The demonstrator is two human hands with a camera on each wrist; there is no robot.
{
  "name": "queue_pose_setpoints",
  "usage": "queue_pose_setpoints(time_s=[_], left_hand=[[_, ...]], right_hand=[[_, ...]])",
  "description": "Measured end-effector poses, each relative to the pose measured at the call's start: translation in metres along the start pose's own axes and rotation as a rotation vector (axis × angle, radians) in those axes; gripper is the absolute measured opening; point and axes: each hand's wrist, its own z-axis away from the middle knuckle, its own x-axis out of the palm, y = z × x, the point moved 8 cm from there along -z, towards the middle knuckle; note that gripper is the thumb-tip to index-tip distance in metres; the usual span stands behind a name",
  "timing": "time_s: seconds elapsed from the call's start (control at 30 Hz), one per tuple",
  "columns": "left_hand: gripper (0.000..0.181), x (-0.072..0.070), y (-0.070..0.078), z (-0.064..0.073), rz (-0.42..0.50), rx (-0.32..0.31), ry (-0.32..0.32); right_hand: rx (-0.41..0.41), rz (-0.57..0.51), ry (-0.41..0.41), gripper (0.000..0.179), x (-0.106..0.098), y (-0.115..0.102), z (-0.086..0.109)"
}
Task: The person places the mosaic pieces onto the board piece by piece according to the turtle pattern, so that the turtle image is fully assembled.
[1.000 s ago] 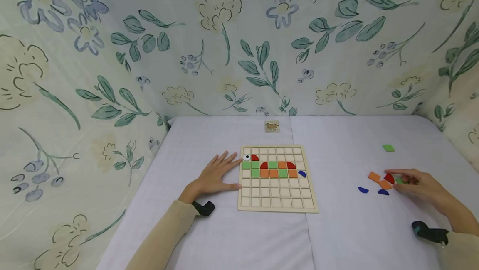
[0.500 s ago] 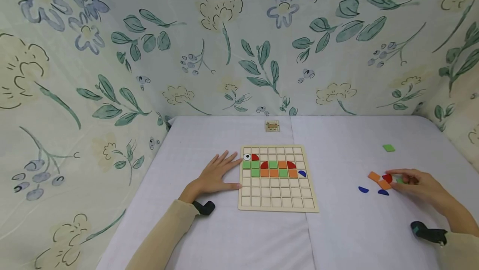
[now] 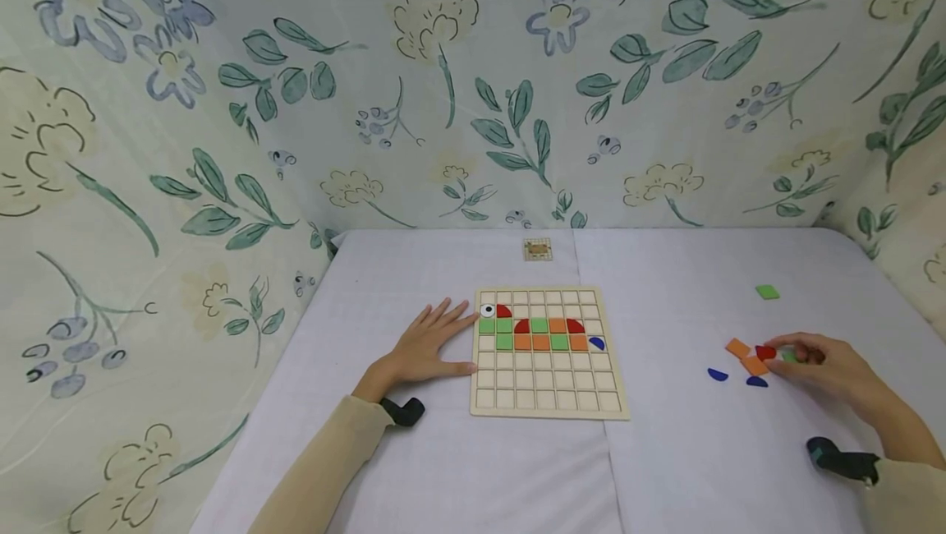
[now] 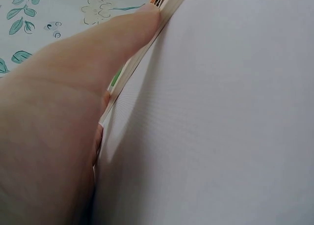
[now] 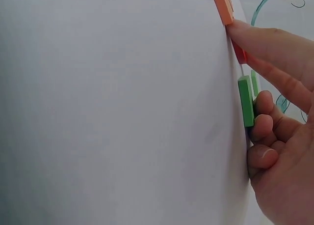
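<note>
Head view, right hand [image 3: 828, 364]: pinching red quarter-circle tile [image 3: 765, 352]
Lower orange square tile [image 3: 754, 365]: nudged frame-left
Wooden grid board [image 3: 548, 379]: unchanged; left hand [image 3: 427, 345] outspread

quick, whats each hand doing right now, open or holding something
Left hand: open, fingers spread, touching the left edge of the grid board.
Right hand: closed, thumb and index finger pinching a loose red tile.

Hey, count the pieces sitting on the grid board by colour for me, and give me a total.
Green pieces: 5
Orange pieces: 4
Red pieces: 3
Blue piece: 1
White eye piece: 1
Total on the board: 14
</note>
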Motion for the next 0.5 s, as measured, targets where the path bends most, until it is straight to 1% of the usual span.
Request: queue_pose_setpoints(time_s=[0.2, 0.43, 0.5], left_hand=[[0.094, -0.0002, 0.0002, 0.0001, 0.003, -0.002, -0.002], [0.095, 0.0004, -0.0006, -0.0005, -0.006, -0.015, -0.016], [0.094, 0.0005, -0.0006, -0.0006, -0.008, -0.011, -0.010]], right_hand=[[0.025, -0.005, -0.009, 0.051, -0.0016, 0.0006, 0.0000], [0.026, 0.001, -0.002, 0.048, -0.0019, 0.0001, 0.0004], [0.032, 0.002, 0.001, 0.048, -0.0019, 0.0006, 0.0003]])
